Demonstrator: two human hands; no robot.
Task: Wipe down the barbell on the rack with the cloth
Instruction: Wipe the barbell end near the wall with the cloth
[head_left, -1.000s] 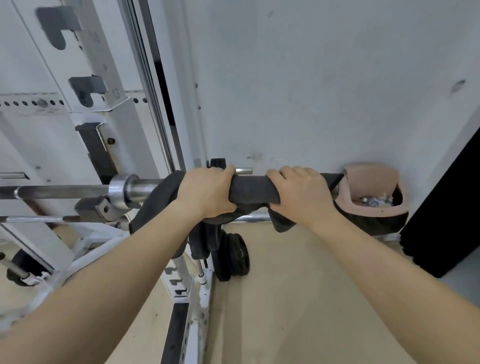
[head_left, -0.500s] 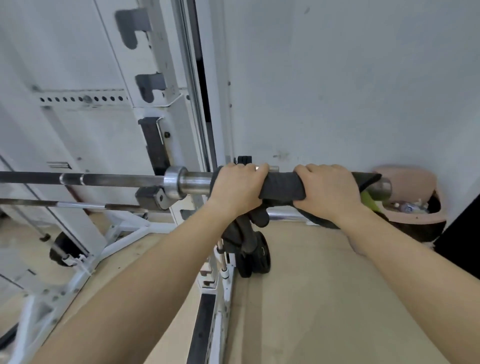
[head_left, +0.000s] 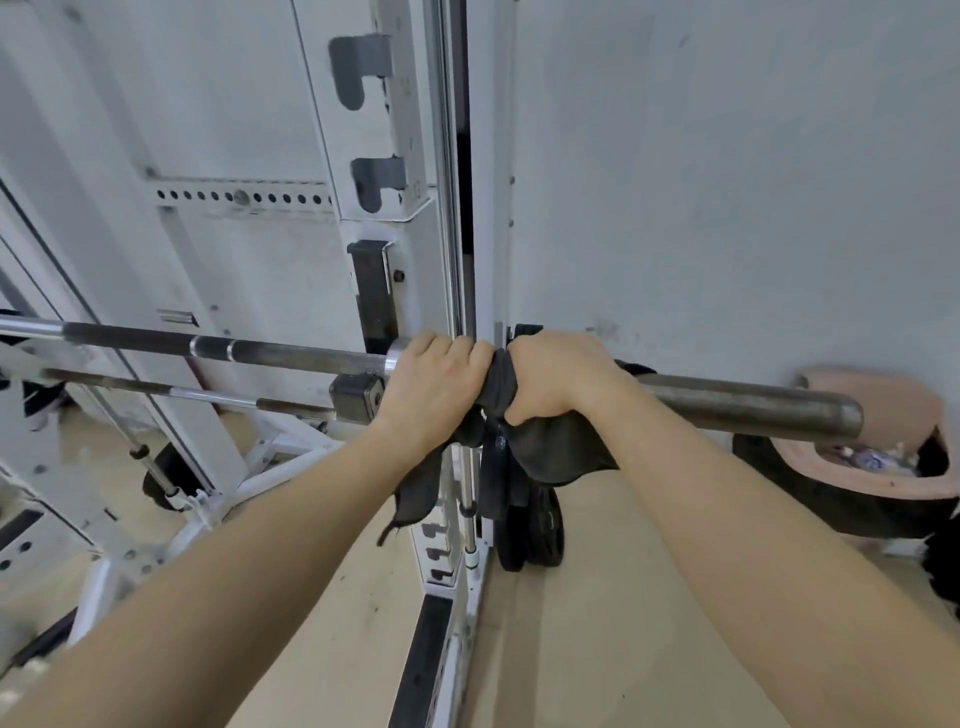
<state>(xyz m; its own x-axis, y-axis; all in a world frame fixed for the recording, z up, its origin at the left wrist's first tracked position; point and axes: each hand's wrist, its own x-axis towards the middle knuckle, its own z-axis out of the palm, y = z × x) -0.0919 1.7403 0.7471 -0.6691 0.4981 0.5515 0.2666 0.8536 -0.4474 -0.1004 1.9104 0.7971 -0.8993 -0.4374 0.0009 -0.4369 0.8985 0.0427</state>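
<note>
barbell (head_left: 748, 402): rests level across the white rack (head_left: 415, 260), long axis running left to right, its bare sleeve end well out to the right of the hands. dark cloth (head_left: 550, 447): bunched around the sleeve beside the collar, loose ends hanging below. left hand (head_left: 431, 387) and right hand (head_left: 558, 374): both closed around cloth and bar, nearly touching; right hand lies nearer the unwiped sleeve end.

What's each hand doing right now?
Left hand: closed around the cloth on the barbell.
Right hand: closed around the same cloth on the barbell.
</note>
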